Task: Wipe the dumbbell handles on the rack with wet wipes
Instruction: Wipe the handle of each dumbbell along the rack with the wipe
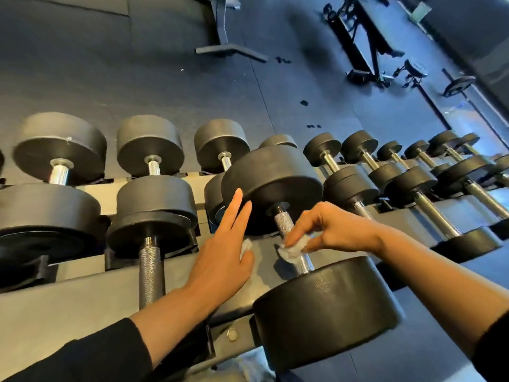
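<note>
While right hand (327, 227) pinches a wipe (292, 250) onto the handle (286, 224), wiping is underway. Left hand (220, 244) flat, fingers straight — a white scrap (246, 247) beneath it. Next — probably rub along the knurl.

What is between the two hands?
In the head view, a bare grey rack rail lies between the left hand and the right hand, which holds a wet wipe.

Tiered grey rack (82, 282) with black dumbbells (154, 205) in rows, on dark floor (137, 78).
</note>
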Available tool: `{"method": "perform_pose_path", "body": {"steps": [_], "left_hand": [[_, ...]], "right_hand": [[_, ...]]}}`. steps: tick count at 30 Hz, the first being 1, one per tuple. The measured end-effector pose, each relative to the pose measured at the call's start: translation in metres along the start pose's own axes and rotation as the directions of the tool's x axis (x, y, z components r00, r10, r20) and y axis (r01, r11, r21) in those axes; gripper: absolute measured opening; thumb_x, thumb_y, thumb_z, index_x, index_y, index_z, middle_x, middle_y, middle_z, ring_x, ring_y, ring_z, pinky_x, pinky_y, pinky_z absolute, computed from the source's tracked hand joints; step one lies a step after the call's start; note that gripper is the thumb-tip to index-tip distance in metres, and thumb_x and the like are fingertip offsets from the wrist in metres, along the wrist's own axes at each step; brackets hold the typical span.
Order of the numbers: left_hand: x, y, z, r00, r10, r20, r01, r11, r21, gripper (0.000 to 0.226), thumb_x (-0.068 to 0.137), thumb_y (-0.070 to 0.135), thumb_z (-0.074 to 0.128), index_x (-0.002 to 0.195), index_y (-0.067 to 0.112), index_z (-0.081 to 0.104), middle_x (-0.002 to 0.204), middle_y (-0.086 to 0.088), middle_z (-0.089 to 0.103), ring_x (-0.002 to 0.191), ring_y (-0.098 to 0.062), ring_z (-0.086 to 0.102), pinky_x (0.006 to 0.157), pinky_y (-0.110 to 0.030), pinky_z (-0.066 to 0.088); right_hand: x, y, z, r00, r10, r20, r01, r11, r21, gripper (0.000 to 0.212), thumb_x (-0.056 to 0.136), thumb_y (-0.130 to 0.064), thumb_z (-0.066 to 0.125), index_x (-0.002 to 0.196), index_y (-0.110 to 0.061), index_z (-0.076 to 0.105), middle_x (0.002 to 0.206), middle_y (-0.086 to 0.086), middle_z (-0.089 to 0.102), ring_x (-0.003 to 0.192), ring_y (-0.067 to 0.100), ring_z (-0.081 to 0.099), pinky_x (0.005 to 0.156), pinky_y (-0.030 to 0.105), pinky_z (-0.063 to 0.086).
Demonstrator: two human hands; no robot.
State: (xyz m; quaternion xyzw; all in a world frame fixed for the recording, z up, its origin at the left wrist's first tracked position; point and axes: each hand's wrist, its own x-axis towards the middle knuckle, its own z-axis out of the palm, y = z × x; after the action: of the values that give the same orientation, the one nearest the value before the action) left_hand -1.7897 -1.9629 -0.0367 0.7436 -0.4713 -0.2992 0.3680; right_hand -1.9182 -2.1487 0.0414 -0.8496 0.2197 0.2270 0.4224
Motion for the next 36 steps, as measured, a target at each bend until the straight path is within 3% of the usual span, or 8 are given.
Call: {"method": "perform_pose_path", "body": {"steps": [4,8,12,18,22,25,30,36], "left_hand": [[-0.001,0.016,0.013,0.991,-0.068,-0.113,0.07,0.997,0.018,0.079,0.093,0.019,0.056,0.15,0.036,0.004,0.151,0.028,-0.023,0.114,-0.015,0.045,0.084,-0.02,0.043],[0.004,0.03,0.033,0.971,-0.091,-0.222,0.108,0.992,0.065,0.077,0.09,0.015,0.06,0.15,0.031,0.015,0.155,0.021,-0.017,0.122,0.006,0.032,0.085,0.002,0.026],[0.007,0.035,0.03,0.947,-0.087,-0.31,0.141,0.977,0.157,0.074,0.087,0.009,0.063,0.148,0.024,0.025,0.158,0.012,0.005,0.139,0.001,0.012,0.112,-0.023,0.021],[-0.002,0.075,0.022,0.889,-0.115,-0.444,0.221,0.955,0.196,0.061,0.089,0.01,0.061,0.144,0.021,0.036,0.155,0.01,0.021,0.134,0.006,0.016,0.109,-0.014,0.015],[-0.009,0.103,0.03,0.856,-0.129,-0.501,0.252,0.95,0.184,0.054,0.093,0.015,0.057,0.143,0.026,0.038,0.153,0.016,0.022,0.132,0.01,0.016,0.109,-0.012,0.018],[-0.008,0.117,0.039,0.839,-0.158,-0.52,0.278,0.947,0.161,0.051,0.094,0.015,0.056,0.142,0.025,0.041,0.152,0.015,0.025,0.132,0.009,0.019,0.093,0.009,0.011],[0.004,0.134,0.047,0.82,-0.219,-0.528,0.349,0.923,0.16,0.052,0.093,0.012,0.055,0.142,0.023,0.042,0.152,0.009,0.029,0.133,0.003,0.024,0.085,0.013,0.012],[0.02,0.148,0.051,0.815,-0.305,-0.494,0.456,0.862,0.221,0.053,0.095,0.017,0.053,0.144,0.028,0.037,0.154,0.011,0.026,0.139,-0.005,0.024,0.104,-0.014,0.018]], "right_hand": [[-0.01,0.015,-0.004,0.979,-0.101,0.179,0.08,0.989,0.121,0.026,0.081,0.001,0.067,0.104,-0.01,0.073,0.108,0.002,0.071,0.104,0.015,0.064,0.097,0.037,0.049],[-0.006,0.025,-0.006,0.957,-0.219,0.187,0.209,0.975,0.074,0.023,0.081,-0.003,0.069,0.103,-0.009,0.073,0.098,0.01,0.072,0.089,0.032,0.065,0.086,0.046,0.053],[-0.002,0.03,-0.012,0.938,-0.329,0.108,0.33,0.944,0.016,0.023,0.082,-0.002,0.069,0.103,-0.01,0.074,0.085,0.003,0.069,0.063,0.006,0.054,0.064,0.014,0.045],[0.019,0.045,-0.023,0.877,-0.389,-0.283,0.306,0.905,-0.296,0.029,0.086,-0.004,0.061,0.111,-0.014,0.07,0.112,0.004,0.068,0.091,0.008,0.058,0.089,0.023,0.048],[0.026,0.052,-0.002,0.869,-0.418,-0.263,0.302,0.871,-0.386,0.027,0.09,-0.01,0.057,0.115,-0.013,0.067,0.117,0.009,0.065,0.106,0.028,0.059,0.094,0.035,0.046],[0.024,0.063,0.005,0.823,-0.454,-0.34,0.372,0.885,-0.281,0.03,0.088,-0.008,0.06,0.118,-0.011,0.066,0.118,0.008,0.064,0.108,0.026,0.059,0.096,0.032,0.045],[0.017,0.089,0.019,0.745,-0.588,-0.315,0.575,0.806,-0.143,0.031,0.075,-0.002,0.074,0.106,-0.009,0.072,0.109,0.006,0.069,0.101,0.02,0.064,0.087,0.017,0.045],[0.012,0.092,0.016,0.702,-0.685,-0.192,0.687,0.723,-0.066,0.027,0.079,-0.013,0.075,0.106,-0.017,0.073,0.113,-0.005,0.067,0.103,0.002,0.059,0.087,0.006,0.043]]}}
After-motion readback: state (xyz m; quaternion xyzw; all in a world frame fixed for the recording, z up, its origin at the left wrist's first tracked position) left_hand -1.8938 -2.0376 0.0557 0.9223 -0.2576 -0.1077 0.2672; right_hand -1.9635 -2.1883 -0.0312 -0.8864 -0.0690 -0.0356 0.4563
